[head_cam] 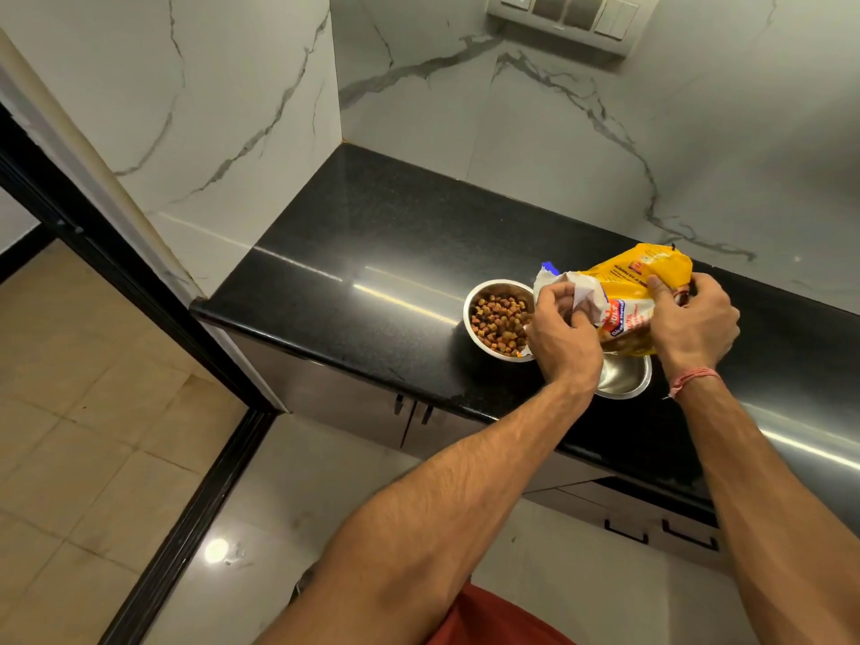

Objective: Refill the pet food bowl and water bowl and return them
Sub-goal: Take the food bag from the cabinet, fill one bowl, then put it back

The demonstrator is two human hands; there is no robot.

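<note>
A steel food bowl (474,300) filled with brown kibble stands on the black granite counter (372,253). Right of it, partly under my hands, sits a second steel bowl (626,377) that looks empty. Above both bowls I hold a yellow pet food bag (651,272). My left hand (561,332) pinches the bag's white opened end beside the food bowl. My right hand (693,318) grips the yellow body of the bag, with a red thread on that wrist.
White marble walls close the counter at the back and left. A switch panel (572,16) sits high on the back wall. Cabinet doors with black handles (414,412) run below the counter. A black-framed doorway (139,295) opens left onto tiled floor.
</note>
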